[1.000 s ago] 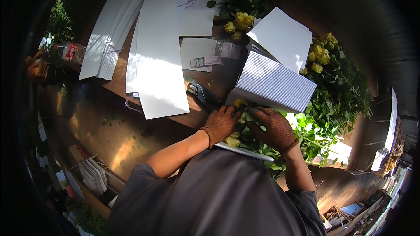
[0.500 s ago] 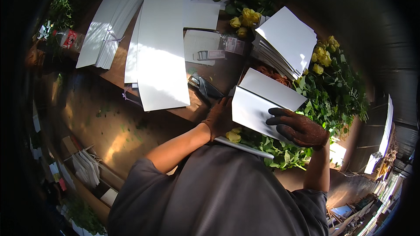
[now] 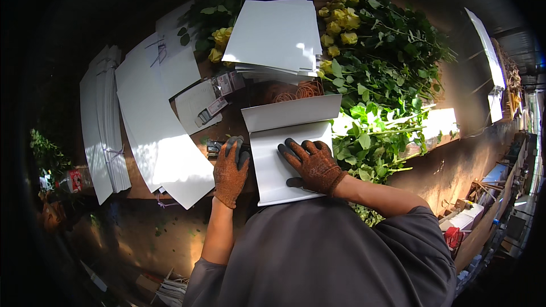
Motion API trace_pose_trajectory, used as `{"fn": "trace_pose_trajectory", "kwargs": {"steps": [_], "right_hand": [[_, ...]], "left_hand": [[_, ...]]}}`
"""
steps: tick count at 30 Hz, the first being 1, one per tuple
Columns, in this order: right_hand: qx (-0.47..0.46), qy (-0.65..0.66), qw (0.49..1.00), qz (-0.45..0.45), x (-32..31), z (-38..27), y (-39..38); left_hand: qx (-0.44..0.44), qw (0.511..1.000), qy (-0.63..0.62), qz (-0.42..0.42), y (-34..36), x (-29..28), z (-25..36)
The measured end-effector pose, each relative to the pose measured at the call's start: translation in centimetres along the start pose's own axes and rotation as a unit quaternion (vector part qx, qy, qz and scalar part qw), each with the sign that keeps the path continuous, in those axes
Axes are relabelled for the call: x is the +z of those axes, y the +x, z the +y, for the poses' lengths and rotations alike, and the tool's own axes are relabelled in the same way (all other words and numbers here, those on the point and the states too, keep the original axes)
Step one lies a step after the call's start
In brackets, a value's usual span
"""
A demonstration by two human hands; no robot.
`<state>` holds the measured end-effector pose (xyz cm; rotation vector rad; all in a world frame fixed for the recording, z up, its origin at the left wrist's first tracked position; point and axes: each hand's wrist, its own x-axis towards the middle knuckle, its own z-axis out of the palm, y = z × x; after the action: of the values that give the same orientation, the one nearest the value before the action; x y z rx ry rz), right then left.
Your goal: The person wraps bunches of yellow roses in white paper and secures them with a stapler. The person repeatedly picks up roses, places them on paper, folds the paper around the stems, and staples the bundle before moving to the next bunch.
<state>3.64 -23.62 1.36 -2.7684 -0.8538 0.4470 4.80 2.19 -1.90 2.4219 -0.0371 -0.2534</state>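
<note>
My gloved left hand (image 3: 230,170) has its fingers bent over the dark stapler (image 3: 212,148), partly hiding it. My gloved right hand (image 3: 307,167) lies with spread fingers on a folded white card sheet (image 3: 273,187), whose upper flap stands raised. Above the flap are orange rubber bands (image 3: 298,94) and a pile of white sheets (image 3: 272,34). Leafy stems with yellow roses (image 3: 347,20) lie to the right of the card.
Long white sheets (image 3: 153,142) and tied bundles (image 3: 99,119) lie at left, near a red-labelled bottle (image 3: 75,181). Small packets (image 3: 222,84) sit on paper behind my left hand. Boards (image 3: 483,51) stand at far right; boxes (image 3: 463,222) sit lower right.
The view has turned. The card, formerly ribbed side up over roses, is turned to show a smooth white face, flap raised. My right hand came down flat on it; my left moved onto the stapler.
</note>
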Motion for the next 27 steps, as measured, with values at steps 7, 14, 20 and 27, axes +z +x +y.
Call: {"fn": "trace_pose_trajectory", "kwargs": {"steps": [7, 14, 20, 27], "right_hand": [[0.003, 0.032, 0.999, 0.037, 0.1, 0.4, 0.0], [0.126, 0.439, 0.888, -0.059, -13.2, 14.4, 3.7], [0.235, 0.113, 0.963, -0.072, 3.3, 26.5, 9.8], [0.151, 0.108, 0.972, 0.140, -9.0, 23.2, 3.5]], "left_hand": [[0.236, 0.914, 0.248, -0.219, -1.7, 1.6, 6.5], [0.205, 0.924, 0.226, -0.229, -1.4, 1.3, 7.1], [0.219, 0.913, 0.256, -0.231, -0.5, 1.3, 7.4], [0.202, 0.922, 0.235, -0.230, -0.9, 1.5, 6.5]]}}
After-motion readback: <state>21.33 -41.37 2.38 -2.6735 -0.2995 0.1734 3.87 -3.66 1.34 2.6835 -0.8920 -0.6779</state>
